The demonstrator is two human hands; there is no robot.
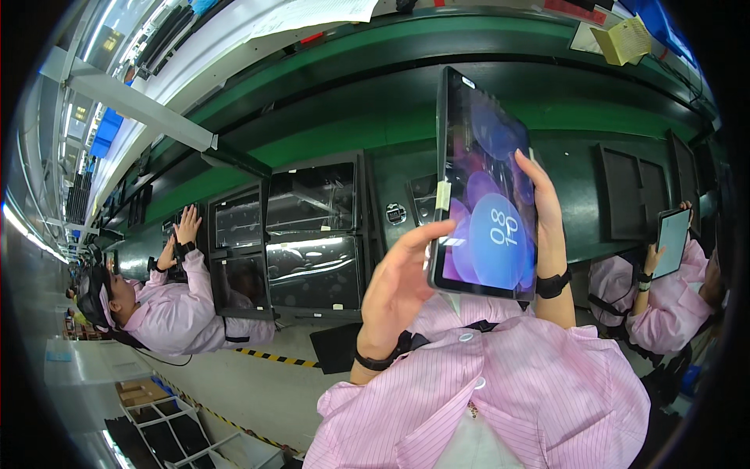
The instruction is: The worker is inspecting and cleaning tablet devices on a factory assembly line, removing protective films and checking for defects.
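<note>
A tablet [488, 211] is held up in front of my chest, its lit screen showing purple and blue bubble shapes. Clear film seems to cover it, and a small pale tab [443, 195] sticks at its left edge. My left hand [397, 277] grips the lower left edge, one fingertip over the front rim. On the right side, my right hand [544, 199] holds the tablet with its thumb on the screen; its other fingers are hidden behind. Dark wristbands circle both wrists.
Left on the green bench [398, 168] lies a black tray [312, 234] with several film-covered dark panels. A divided black tray [637, 191] stands right. One co-worker [172, 301] sits left; another, at right, holds a tablet [672, 242]. A grey beam [137, 102] crosses the upper left.
</note>
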